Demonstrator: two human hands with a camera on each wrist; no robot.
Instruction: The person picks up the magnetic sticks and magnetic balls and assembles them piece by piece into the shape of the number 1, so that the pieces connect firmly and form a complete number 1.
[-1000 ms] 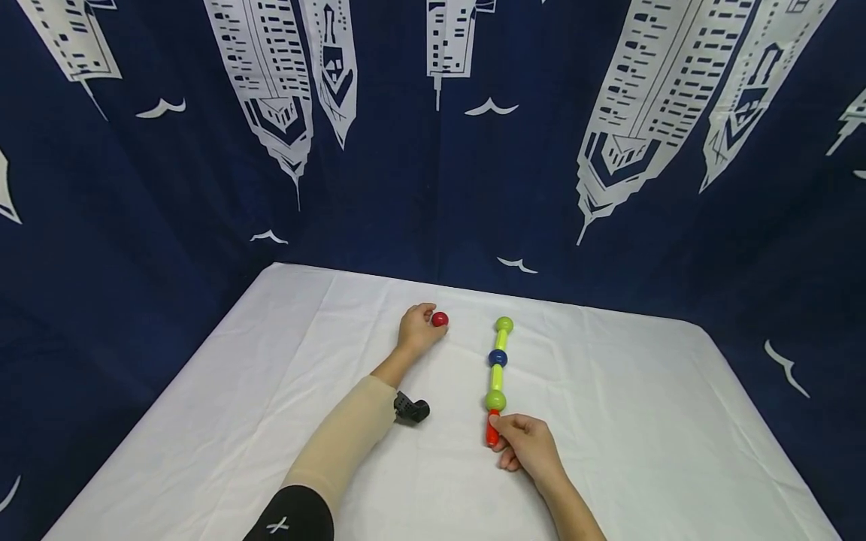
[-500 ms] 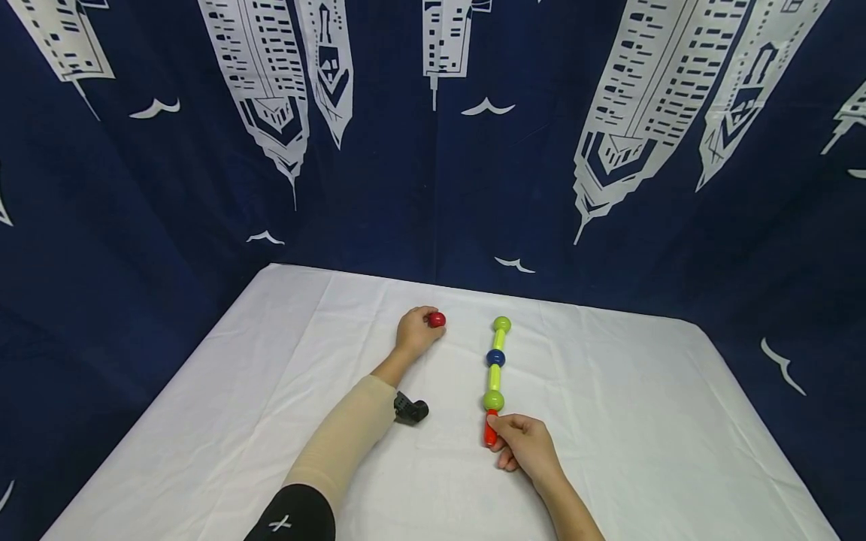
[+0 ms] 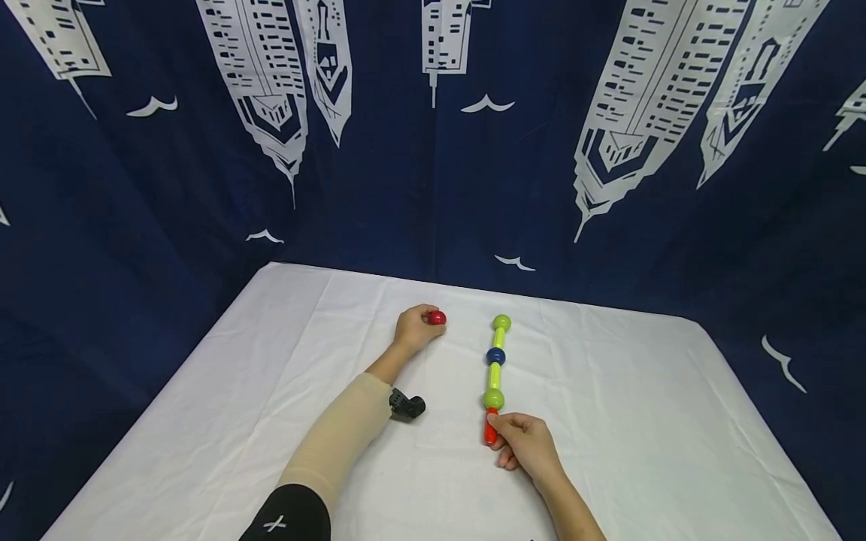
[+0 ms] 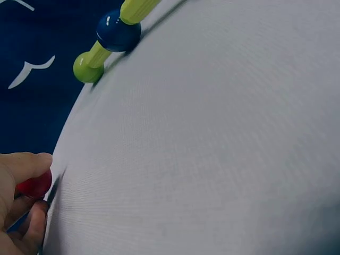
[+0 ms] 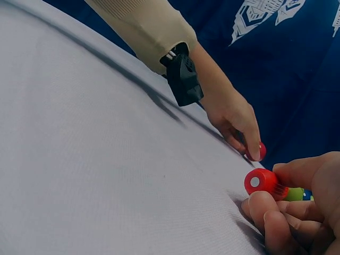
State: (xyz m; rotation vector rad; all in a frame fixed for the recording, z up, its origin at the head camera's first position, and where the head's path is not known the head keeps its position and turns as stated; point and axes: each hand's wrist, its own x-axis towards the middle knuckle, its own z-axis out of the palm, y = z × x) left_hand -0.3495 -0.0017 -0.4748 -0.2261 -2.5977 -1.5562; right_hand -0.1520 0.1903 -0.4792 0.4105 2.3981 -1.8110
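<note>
My left hand pinches a red ball between thumb and fingers, at the far side of the table. In the left wrist view the red ball shows between thumb and fingertips, close over the cloth. With thumb and forefinger, my right hand holds a red rod at the near end of a straight chain. The chain runs away from me: a green ball, a yellow-green rod, a blue ball, a second yellow-green rod and another green ball. The red rod's free end has a pale round spot.
A white cloth covers the table. Behind it hangs a dark blue curtain printed with white buildings. A black wrist camera sticks out from the beige left sleeve.
Both hands keep their holds on the red ball and the red rod. Only a slight shift of the head view shows; the chain lies as before.
</note>
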